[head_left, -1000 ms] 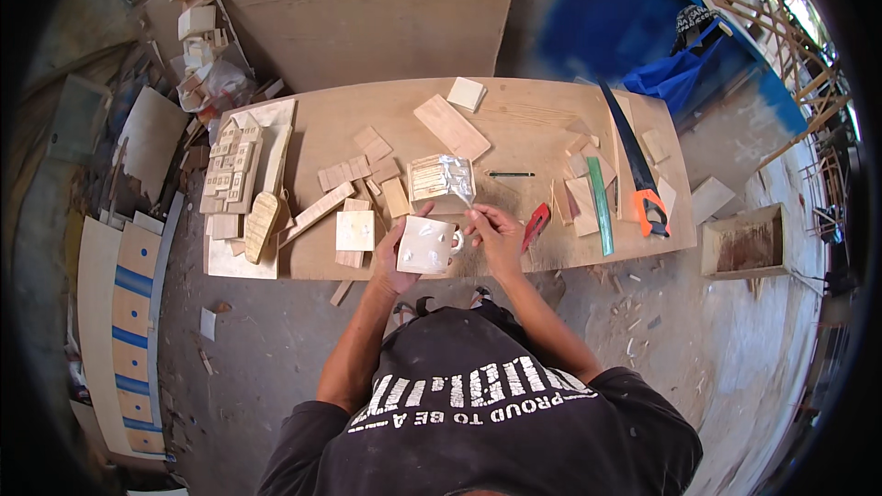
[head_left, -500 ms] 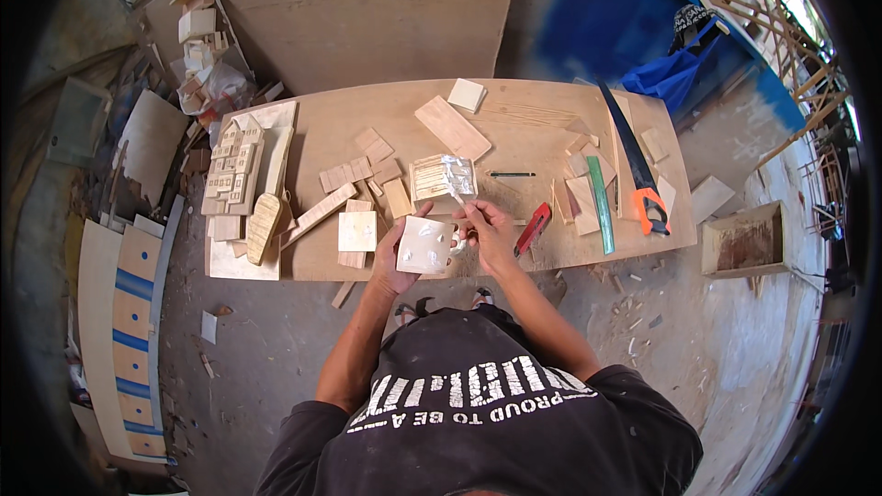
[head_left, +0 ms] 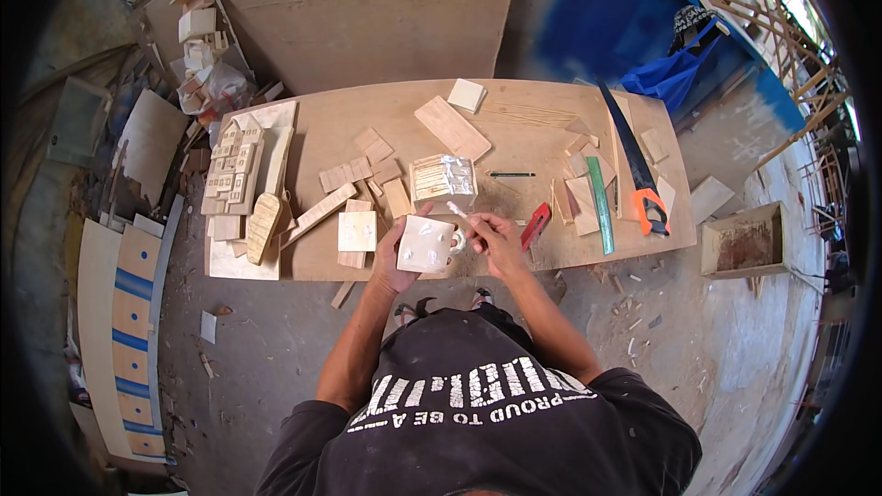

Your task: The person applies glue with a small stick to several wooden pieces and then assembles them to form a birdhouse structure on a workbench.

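My left hand (head_left: 390, 253) is closed on a pale mug-shaped piece (head_left: 424, 246) with a square face and a ring handle on its right. White paste dabs dot that face. Pinched in the fingers of my right hand (head_left: 497, 244) is a small stick (head_left: 456, 208), its tip coated in white paste. The tip is in the air, apart from the mug-shaped piece. Just beyond both hands lies a slatted wooden piece (head_left: 430, 181) with a white, shiny smear on its right part.
A red utility knife (head_left: 535, 225), green ruler (head_left: 601, 205), pencil (head_left: 512, 174) and orange-handled saw (head_left: 650, 207) lie on the table (head_left: 340, 129) to the right. Wood offcuts (head_left: 357, 231) and a wooden house model (head_left: 234, 170) are on the left. A box (head_left: 744, 241) stands beyond the right edge.
My right hand has moved slightly right, away from the mug-shaped piece, and the stick's pasted tip now shows clearly. My left hand holds nearly still.
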The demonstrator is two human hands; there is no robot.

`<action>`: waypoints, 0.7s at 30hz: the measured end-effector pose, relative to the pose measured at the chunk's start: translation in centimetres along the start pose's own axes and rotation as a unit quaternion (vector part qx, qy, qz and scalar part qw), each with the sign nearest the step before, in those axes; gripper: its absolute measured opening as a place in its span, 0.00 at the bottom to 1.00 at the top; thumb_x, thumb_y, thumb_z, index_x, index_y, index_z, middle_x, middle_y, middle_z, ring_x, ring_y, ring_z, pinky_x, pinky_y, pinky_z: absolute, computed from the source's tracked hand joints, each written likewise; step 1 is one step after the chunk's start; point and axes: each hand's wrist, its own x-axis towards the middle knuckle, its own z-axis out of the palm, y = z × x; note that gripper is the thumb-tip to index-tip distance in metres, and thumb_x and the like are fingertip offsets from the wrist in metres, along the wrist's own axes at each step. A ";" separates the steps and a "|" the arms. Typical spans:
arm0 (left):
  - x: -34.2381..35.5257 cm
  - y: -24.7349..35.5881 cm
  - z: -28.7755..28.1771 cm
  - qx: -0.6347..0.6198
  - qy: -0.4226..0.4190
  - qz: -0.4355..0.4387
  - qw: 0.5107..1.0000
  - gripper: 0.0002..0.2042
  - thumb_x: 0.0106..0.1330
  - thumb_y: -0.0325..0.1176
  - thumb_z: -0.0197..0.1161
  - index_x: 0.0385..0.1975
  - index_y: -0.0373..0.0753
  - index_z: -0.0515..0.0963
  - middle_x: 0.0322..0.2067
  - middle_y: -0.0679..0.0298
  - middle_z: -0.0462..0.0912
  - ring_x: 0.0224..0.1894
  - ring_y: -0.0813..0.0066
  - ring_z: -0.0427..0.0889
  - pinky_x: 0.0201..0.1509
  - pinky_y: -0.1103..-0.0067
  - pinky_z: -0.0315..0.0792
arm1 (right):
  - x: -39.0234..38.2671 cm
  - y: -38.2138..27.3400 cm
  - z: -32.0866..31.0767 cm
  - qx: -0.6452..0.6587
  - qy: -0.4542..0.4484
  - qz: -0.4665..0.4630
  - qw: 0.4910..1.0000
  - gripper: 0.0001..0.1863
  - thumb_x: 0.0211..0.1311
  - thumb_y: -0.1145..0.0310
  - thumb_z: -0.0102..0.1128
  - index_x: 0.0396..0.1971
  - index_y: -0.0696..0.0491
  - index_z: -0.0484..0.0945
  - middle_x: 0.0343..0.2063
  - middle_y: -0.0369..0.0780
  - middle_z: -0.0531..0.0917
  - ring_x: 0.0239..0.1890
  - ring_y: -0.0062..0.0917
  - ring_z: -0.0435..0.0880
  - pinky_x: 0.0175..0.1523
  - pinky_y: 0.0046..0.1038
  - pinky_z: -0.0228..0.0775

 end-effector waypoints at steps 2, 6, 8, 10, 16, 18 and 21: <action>-0.1 0.2 0.5 -0.009 -0.013 -0.002 1.000 0.34 0.76 0.56 0.42 0.74 0.40 0.57 0.59 0.48 0.77 0.56 0.48 0.81 0.56 0.57 0.79 | -0.4 -0.3 -0.4 0.025 -0.002 0.001 1.000 0.08 0.71 0.65 0.62 0.40 0.54 0.82 0.26 0.34 0.83 0.20 0.12 0.74 0.21 0.15 0.55; -0.8 0.6 1.7 -0.022 -0.034 0.014 0.999 0.33 0.77 0.55 0.40 0.73 0.36 0.59 0.59 0.48 0.78 0.57 0.49 0.81 0.59 0.58 0.77 | -2.0 -3.5 0.0 0.014 0.011 -0.035 0.999 0.08 0.71 0.67 0.62 0.41 0.56 0.83 0.26 0.34 0.82 0.20 0.12 0.74 0.23 0.14 0.60; -1.2 0.4 1.9 -0.022 -0.026 0.022 0.999 0.34 0.77 0.57 0.41 0.73 0.36 0.58 0.60 0.47 0.76 0.58 0.49 0.80 0.58 0.58 0.78 | -2.6 -3.6 -0.3 -0.131 -0.016 -0.047 0.990 0.08 0.72 0.68 0.61 0.41 0.56 0.82 0.26 0.33 0.81 0.20 0.11 0.73 0.23 0.14 0.60; -1.5 0.2 2.2 -0.012 -0.005 0.058 0.998 0.37 0.75 0.61 0.41 0.73 0.37 0.58 0.60 0.46 0.75 0.59 0.47 0.80 0.57 0.55 0.79 | -2.5 -2.5 -1.2 -0.169 0.025 -0.048 0.984 0.08 0.71 0.69 0.60 0.41 0.57 0.82 0.25 0.32 0.80 0.21 0.11 0.73 0.24 0.15 0.61; -3.6 1.3 1.5 -0.021 0.020 0.168 0.985 0.36 0.75 0.61 0.44 0.72 0.37 0.58 0.62 0.43 0.72 0.62 0.48 0.77 0.62 0.56 0.77 | -2.1 0.6 -1.4 -0.420 0.025 -0.164 0.892 0.06 0.66 0.71 0.63 0.36 0.58 0.84 0.26 0.40 0.84 0.24 0.27 0.81 0.30 0.28 0.71; -3.9 1.5 1.3 -0.027 0.003 0.178 0.984 0.36 0.75 0.60 0.45 0.73 0.37 0.58 0.62 0.42 0.71 0.63 0.48 0.76 0.64 0.55 0.75 | -1.2 1.0 -0.1 -0.491 -0.001 -0.254 0.833 0.06 0.64 0.71 0.63 0.34 0.59 0.84 0.27 0.43 0.85 0.27 0.35 0.84 0.34 0.34 0.74; -3.7 1.4 2.3 0.006 0.004 0.172 0.985 0.39 0.72 0.59 0.52 0.74 0.38 0.56 0.63 0.42 0.71 0.65 0.46 0.73 0.67 0.54 0.72 | -0.1 1.5 0.5 -0.644 -0.071 -0.233 0.725 0.08 0.62 0.69 0.64 0.32 0.58 0.84 0.33 0.48 0.85 0.33 0.45 0.83 0.40 0.38 0.76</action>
